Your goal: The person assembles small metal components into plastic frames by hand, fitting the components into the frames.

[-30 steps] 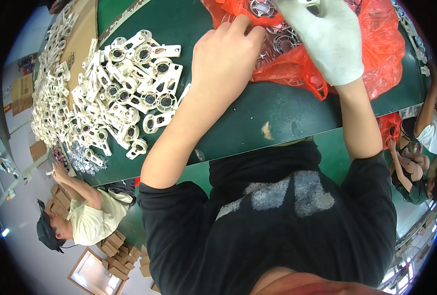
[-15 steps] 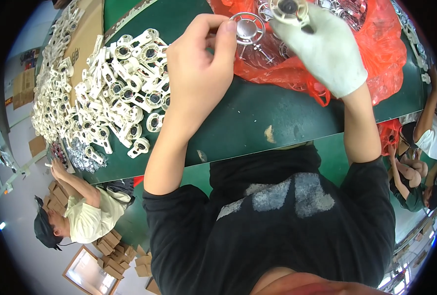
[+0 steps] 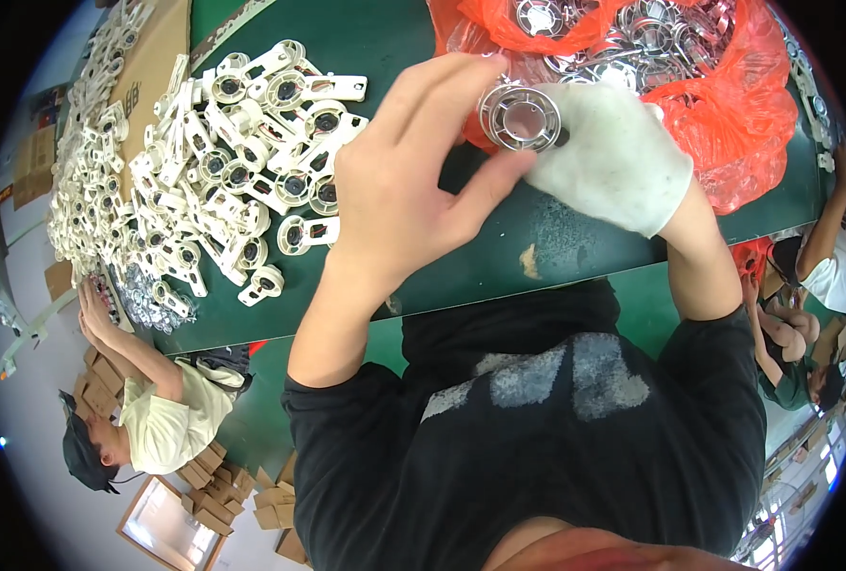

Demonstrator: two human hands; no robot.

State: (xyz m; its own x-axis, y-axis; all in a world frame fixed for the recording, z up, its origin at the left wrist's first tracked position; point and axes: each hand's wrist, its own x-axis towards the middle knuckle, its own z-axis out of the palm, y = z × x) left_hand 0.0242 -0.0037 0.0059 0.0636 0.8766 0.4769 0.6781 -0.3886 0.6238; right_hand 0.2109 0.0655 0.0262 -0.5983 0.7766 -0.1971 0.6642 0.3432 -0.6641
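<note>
A round chrome ring point(image 3: 523, 119) with spokes faces up between my two hands. My bare left hand point(image 3: 423, 162) grips it from the left, thumb at its lower edge and fingers at its upper left. On its right side my right hand point(image 3: 613, 147), in a white glove, is closed around the piece. The cream plastic part which the glove held half a second ago is hidden beneath the ring. Just beyond, a red plastic bag point(image 3: 727, 124) lies open, with many shiny chrome parts point(image 3: 646, 38) inside.
A large heap of cream plastic parts point(image 3: 242, 176) with black round centres covers the left of the green table point(image 3: 461, 257), beside a cardboard sheet point(image 3: 161, 76). Clear small pieces point(image 3: 151, 300) lie at the heap's near end. Co-workers sit left point(image 3: 170, 409) and right point(image 3: 789, 333).
My left hand has brought the chrome ring right, onto the cream part in my gloved hand. The gloved hand has come lower, nearer to me. The co-worker's hands at left have shifted.
</note>
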